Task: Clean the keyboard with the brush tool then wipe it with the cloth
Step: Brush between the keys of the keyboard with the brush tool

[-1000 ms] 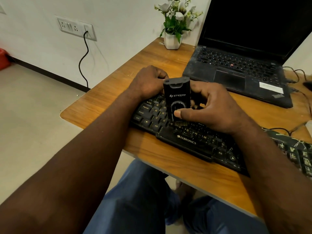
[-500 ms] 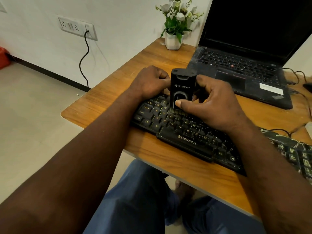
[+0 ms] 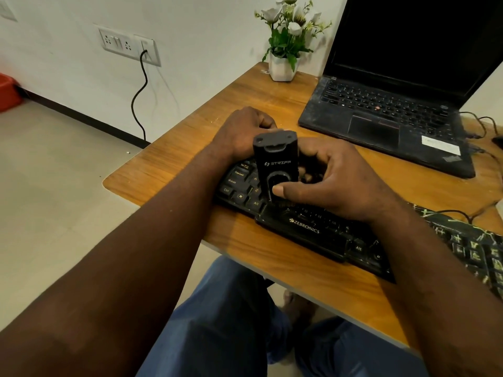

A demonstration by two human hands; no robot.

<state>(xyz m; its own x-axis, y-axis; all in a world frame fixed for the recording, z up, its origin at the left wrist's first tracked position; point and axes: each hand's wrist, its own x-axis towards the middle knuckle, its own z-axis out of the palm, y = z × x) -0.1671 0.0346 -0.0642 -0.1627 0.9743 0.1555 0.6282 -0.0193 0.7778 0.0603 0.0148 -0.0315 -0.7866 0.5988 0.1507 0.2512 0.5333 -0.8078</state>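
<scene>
A black Zebronics keyboard [image 3: 304,229] lies slanted on the wooden table [image 3: 190,159], near its front edge. My right hand [image 3: 334,180] grips a black brush tool [image 3: 276,161] upright, thumb on its front face. The tool's lower end rests on the keys just above the space bar. My left hand [image 3: 242,131] sits curled on the keyboard's far left corner and holds it there. No cloth is in view.
An open black laptop [image 3: 381,123] stands behind the keyboard at the right. A white pot of flowers [image 3: 283,68] sits at the table's back edge. Black cables [image 3: 479,123] trail at the far right. My knees are under the table's front edge.
The brush tool went away from me across the keys, then came back toward me and a little left to the row above the space bar. My left hand has stayed put.
</scene>
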